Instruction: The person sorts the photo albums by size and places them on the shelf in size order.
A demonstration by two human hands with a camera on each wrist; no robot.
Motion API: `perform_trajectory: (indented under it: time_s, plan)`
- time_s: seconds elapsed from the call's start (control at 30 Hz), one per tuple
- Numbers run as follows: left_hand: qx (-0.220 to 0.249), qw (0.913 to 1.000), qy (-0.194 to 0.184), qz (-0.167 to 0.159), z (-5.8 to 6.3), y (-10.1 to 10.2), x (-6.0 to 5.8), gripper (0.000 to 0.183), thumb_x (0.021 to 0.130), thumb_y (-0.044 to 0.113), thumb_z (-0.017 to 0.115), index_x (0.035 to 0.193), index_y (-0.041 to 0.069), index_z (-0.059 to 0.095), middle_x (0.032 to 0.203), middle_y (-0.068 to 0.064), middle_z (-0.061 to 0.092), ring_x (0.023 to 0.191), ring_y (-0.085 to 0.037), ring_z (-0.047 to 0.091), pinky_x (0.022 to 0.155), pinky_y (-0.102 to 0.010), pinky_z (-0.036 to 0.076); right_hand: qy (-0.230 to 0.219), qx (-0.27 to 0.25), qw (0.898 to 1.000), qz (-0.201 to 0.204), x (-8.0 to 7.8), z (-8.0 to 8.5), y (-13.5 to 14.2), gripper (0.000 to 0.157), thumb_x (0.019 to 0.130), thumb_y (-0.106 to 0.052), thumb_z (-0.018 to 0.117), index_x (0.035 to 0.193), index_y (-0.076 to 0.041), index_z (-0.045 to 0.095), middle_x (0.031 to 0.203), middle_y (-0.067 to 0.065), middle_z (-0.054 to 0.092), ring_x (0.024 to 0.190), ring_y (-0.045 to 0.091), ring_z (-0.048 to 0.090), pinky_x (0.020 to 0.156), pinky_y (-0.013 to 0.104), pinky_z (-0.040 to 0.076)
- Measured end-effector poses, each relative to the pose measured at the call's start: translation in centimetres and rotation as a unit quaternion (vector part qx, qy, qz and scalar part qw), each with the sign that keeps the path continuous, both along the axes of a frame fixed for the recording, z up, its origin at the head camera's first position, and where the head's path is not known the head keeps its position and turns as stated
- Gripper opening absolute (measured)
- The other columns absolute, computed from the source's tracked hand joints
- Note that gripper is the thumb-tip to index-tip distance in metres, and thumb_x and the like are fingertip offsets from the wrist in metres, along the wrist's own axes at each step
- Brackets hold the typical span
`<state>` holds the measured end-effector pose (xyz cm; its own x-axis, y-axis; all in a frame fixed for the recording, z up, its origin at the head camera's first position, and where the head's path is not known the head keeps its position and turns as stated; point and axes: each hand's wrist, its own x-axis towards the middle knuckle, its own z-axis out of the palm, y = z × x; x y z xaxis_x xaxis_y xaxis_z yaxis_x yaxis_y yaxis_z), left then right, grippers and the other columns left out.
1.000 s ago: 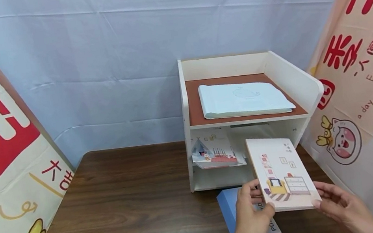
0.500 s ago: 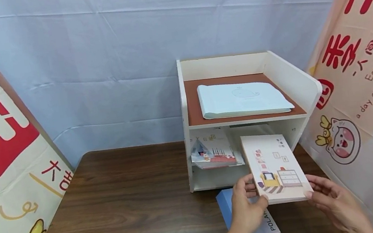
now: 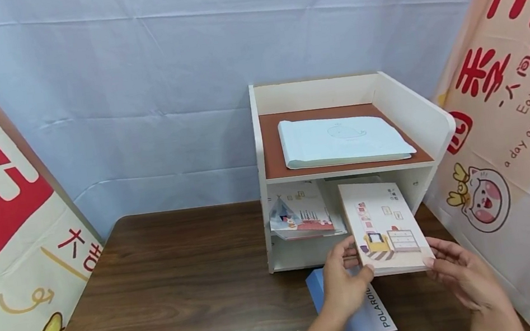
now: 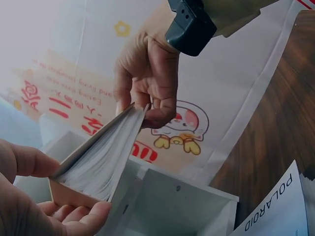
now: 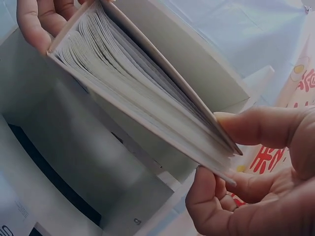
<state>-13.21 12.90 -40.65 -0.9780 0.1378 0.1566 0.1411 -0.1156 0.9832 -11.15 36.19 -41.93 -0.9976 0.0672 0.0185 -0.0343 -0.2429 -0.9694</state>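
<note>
A thick photo album (image 3: 388,227) with a pale cover, printed with a yellow armchair and drawers, is held cover up at the middle opening of a small white shelf (image 3: 264,188). My left hand (image 3: 339,282) grips its near left corner, thumb on top and fingers below. At the near right corner my right hand (image 3: 468,275) pinches it between thumb and fingers. Both wrist views show the slightly fanned page edges between the covers. Another album (image 3: 299,211), with a tent picture, lies in the shelf's middle level at left.
A pale blue padded book (image 3: 345,140) with a whale drawing lies on the shelf's brown top. Below my hands, a blue item (image 3: 362,316) marked POLAROID lies on the wooden table (image 3: 176,296). A printed cloth (image 3: 523,123) hangs close at right.
Both hands have carried the photo album forward and slightly left, bringing its far end toward the middle opening. More of the blue item beneath now shows.
</note>
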Motion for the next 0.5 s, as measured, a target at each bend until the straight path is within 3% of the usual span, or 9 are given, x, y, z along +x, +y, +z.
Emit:
perform_trajectory:
  time_s: [0.27, 0.5]
  plan:
    - [0.072, 0.9967, -0.018, 0.035, -0.6, 0.8, -0.6, 0.041, 0.074, -0.009, 0.068, 0.113, 0.002, 0.061, 0.098, 0.0, 0.058, 0.086, -0.014, 0.06, 0.064, -0.022, 0.051, 0.014, -0.047, 0.999, 0.021, -1.1, 0.3, -0.1, 0.038, 0.089, 0.014, 0.048, 0.104, -0.016, 0.065, 0.097, 0.002, 0.063, 0.078, 0.015, 0.06, 0.065, 0.027, 0.05]
    - [0.074, 0.9965, -0.014, 0.037, -0.9, 1.1, -1.4, 0.041, 0.076, -0.006, 0.068, 0.114, 0.005, 0.062, 0.102, 0.001, 0.058, 0.091, -0.016, 0.058, 0.07, -0.025, 0.05, 0.042, -0.074, 0.995, 0.043, -1.9, 0.0, -0.1, 0.038, 0.09, 0.014, 0.044, 0.108, -0.013, 0.063, 0.099, 0.004, 0.063, 0.079, 0.016, 0.059, 0.067, 0.029, 0.049]
